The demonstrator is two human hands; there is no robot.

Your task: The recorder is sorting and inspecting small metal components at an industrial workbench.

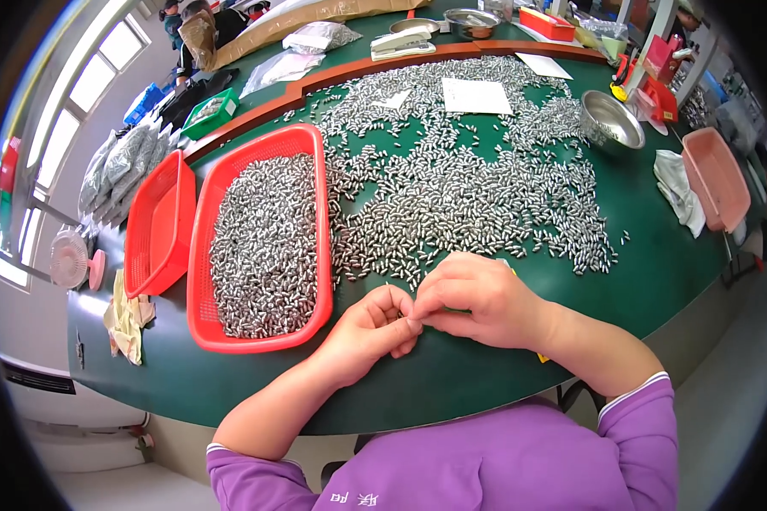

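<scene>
Silver spindle-shaped metal pieces (460,209) lie loose just beyond left hand (371,330) and right hand (481,296), long axes mixed; left's nearer the red basket (260,344). Both pinched narrow, fingertips meeting (can't tell if anything's held).

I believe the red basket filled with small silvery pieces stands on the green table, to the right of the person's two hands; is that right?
Not quite: the head view shows the red basket filled with small silvery pieces on the green table, to the left of both the left hand and the right hand.
</scene>
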